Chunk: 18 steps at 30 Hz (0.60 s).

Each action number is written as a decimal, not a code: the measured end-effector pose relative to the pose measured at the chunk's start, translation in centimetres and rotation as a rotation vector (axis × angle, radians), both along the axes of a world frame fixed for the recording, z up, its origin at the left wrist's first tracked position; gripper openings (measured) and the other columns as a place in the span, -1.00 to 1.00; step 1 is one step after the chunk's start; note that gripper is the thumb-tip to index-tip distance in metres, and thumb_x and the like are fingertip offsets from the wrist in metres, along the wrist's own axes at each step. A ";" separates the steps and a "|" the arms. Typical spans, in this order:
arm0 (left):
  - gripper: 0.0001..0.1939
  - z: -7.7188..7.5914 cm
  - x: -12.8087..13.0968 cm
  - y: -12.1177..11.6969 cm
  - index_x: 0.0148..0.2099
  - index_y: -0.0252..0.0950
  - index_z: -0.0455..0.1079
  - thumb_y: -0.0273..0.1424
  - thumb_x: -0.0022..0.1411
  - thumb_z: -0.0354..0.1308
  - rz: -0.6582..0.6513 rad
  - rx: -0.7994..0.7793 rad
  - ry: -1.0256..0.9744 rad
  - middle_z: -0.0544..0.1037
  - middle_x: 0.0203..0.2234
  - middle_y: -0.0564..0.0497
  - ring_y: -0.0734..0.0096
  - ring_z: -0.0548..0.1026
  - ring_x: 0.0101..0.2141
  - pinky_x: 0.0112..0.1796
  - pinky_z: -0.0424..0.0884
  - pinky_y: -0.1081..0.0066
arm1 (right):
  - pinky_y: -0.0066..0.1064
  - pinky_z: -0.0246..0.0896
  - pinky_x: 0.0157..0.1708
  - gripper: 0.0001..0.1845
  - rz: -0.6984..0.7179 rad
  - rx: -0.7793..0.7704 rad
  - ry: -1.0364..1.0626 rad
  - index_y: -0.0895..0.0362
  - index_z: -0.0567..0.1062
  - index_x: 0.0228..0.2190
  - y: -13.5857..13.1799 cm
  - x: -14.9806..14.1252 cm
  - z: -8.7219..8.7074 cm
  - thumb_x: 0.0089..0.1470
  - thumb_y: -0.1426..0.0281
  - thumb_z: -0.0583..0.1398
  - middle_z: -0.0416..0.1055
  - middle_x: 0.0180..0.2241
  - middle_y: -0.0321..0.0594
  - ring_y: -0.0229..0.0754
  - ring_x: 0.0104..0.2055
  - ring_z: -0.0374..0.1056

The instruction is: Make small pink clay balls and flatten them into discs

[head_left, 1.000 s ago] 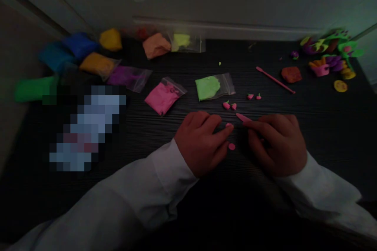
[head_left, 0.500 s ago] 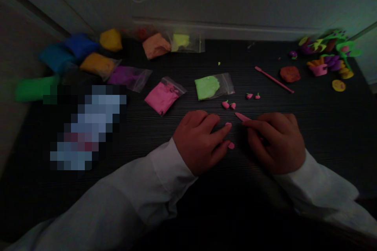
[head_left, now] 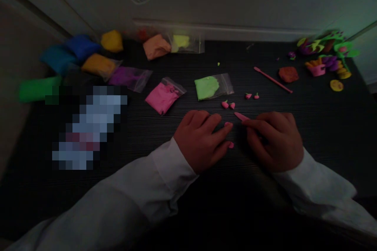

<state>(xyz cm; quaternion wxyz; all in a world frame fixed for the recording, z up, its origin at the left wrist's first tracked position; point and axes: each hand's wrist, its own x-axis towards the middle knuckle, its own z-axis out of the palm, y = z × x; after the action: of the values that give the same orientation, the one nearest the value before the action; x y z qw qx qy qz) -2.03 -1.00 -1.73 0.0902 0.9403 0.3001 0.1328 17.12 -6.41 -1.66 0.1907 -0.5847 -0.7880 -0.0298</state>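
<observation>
My right hand [head_left: 273, 141] pinches a pink clay-modelling knife [head_left: 241, 117], its blade pointing left toward my other hand. My left hand [head_left: 203, 141] rests low over the dark table with index finger and thumb spread apart. At the index fingertip lies a small pink clay piece [head_left: 227, 124], and by the thumb tip is a second pink clay bit [head_left: 231, 145]. Just beyond the fingers sit two small pink clay shapes with green tips, one larger [head_left: 225, 104] and one smaller [head_left: 232, 106]. Two more such shapes [head_left: 248, 96] lie farther right.
Behind my hands are a bag of light green clay [head_left: 207, 87] and a bag of pink clay [head_left: 163, 98]. A pink stick tool [head_left: 273, 80] and a reddish-brown clay lump [head_left: 288, 74] lie right. Several clay packs line the left; colourful clay figures [head_left: 316, 68] stand far right.
My left index finger has shifted slightly and now covers more of the small pink piece. The knife and my right hand keep nearly the same place.
</observation>
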 end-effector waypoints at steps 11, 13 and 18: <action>-0.58 0.0 -0.3 0.4 -0.01 -0.19 0.25 -0.15 0.13 -0.11 -0.051 0.005 0.016 0.32 -0.18 -0.08 0.17 0.23 -0.22 -0.22 0.18 0.15 | -0.27 0.03 -0.36 -0.79 -0.002 0.010 0.008 0.13 0.43 -0.33 0.1 0.0 0.1 -0.09 0.42 0.12 0.31 -0.43 -0.21 -0.20 -0.38 0.22; -0.58 -0.2 -0.4 0.3 0.00 -0.20 0.25 -0.16 0.13 -0.09 -0.051 0.022 -0.018 0.33 -0.21 -0.10 0.18 0.23 -0.24 -0.23 0.19 0.16 | -0.27 0.03 -0.36 -0.79 -0.009 0.014 0.008 0.13 0.43 -0.32 0.1 0.0 0.1 -0.09 0.42 0.12 0.31 -0.42 -0.21 -0.20 -0.38 0.22; -0.57 -0.4 -0.3 0.4 -0.02 -0.22 0.27 -0.15 0.13 -0.11 -0.020 0.016 -0.031 0.33 -0.23 -0.10 0.16 0.22 -0.23 -0.23 0.19 0.16 | -0.26 0.03 -0.35 -0.79 -0.014 0.013 0.008 0.13 0.43 -0.32 0.1 0.1 0.1 -0.09 0.41 0.13 0.31 -0.41 -0.21 -0.19 -0.37 0.22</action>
<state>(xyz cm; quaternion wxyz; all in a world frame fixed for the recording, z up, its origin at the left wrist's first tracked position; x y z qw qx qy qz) -2.34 -0.59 -2.11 0.0887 0.9417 0.2882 0.1490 17.19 -6.30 -1.61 0.1976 -0.5889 -0.7830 -0.0338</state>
